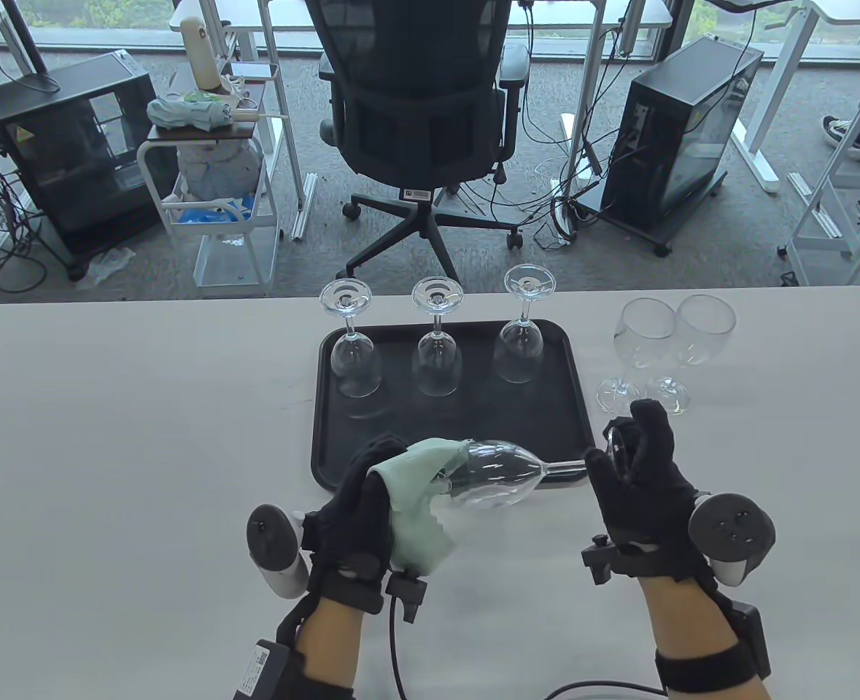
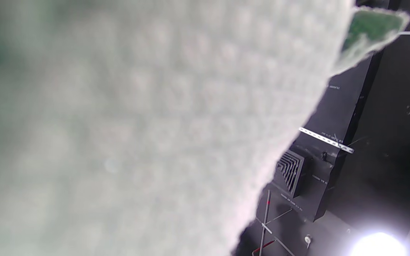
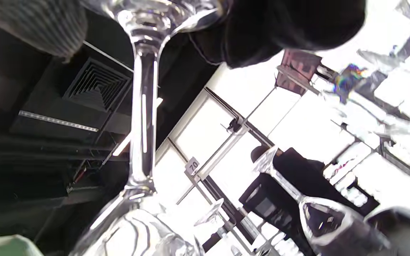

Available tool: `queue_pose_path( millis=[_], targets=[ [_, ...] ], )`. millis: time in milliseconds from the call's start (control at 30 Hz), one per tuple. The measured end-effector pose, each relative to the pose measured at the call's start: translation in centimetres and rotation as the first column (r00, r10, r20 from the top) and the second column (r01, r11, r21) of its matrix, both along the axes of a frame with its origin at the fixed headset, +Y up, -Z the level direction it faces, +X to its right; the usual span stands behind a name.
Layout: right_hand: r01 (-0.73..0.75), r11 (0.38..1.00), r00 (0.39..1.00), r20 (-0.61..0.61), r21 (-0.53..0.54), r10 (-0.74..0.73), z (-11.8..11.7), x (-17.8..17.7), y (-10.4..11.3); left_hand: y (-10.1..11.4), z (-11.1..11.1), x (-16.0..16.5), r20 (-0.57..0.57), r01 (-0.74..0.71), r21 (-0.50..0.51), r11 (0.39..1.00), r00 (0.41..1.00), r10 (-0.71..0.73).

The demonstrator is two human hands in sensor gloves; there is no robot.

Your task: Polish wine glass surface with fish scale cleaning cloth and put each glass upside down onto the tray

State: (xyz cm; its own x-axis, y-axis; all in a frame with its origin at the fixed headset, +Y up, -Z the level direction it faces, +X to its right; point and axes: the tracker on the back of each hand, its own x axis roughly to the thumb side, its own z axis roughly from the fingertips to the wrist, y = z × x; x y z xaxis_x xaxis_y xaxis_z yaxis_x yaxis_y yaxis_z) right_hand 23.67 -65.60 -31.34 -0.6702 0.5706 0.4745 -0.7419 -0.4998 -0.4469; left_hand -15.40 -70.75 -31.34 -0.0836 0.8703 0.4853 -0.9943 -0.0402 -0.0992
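Note:
A wine glass (image 1: 502, 477) lies on its side in the air over the near edge of the black tray (image 1: 331, 445). My right hand (image 1: 637, 467) pinches its foot, and the stem (image 3: 142, 117) runs down the right wrist view. My left hand (image 1: 371, 488) grips the pale green cloth (image 1: 419, 503) wrapped over the glass rim. That cloth (image 2: 137, 135) fills the left wrist view. Three glasses stand upside down along the tray's far side: left (image 1: 353, 343), middle (image 1: 437, 343), right (image 1: 523, 335). Two upright glasses (image 1: 645, 350) (image 1: 699, 343) stand on the table right of the tray.
The white table (image 1: 109, 452) ends just beyond the tray. Behind it are an office chair (image 1: 422, 124), a white cart (image 1: 218, 197) and two computer towers on the floor.

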Motion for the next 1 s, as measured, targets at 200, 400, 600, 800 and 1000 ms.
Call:
queue_pose_path(
  millis=[200, 400, 600, 800, 1000],
  targets=[
    [-0.369, 0.929, 0.918, 0.141, -0.032, 0.370, -2.5, -3.0, 0.6, 0.1, 0.0, -0.4, -0.006, -0.023, 0.000, 1.000, 1.000, 0.023],
    [-0.478, 0.870, 0.860, 0.135, -0.120, 0.492, -5.1, -4.3, 0.6, 0.0, -0.1, -0.2, -0.001, -0.016, -0.010, 1.000, 1.000, 0.016],
    [-0.554, 0.811, 0.809, 0.106, -0.191, 0.578, -6.6, -5.8, 0.3, 0.1, -0.1, -0.3, -0.001, -0.018, -0.010, 1.000, 1.000, 0.018],
    [-0.511, 0.814, 0.850, -0.021, -0.275, 0.527, -8.0, -5.9, 0.1, 0.0, -0.2, -0.3, -0.006, -0.018, -0.009, 1.000, 1.000, 0.018],
    [-0.449, 0.851, 0.891, -0.073, -0.273, 0.447, -8.0, -3.7, -0.5, 0.1, -0.2, -0.3, 0.004, -0.024, -0.010, 1.000, 1.000, 0.024]
  ],
)
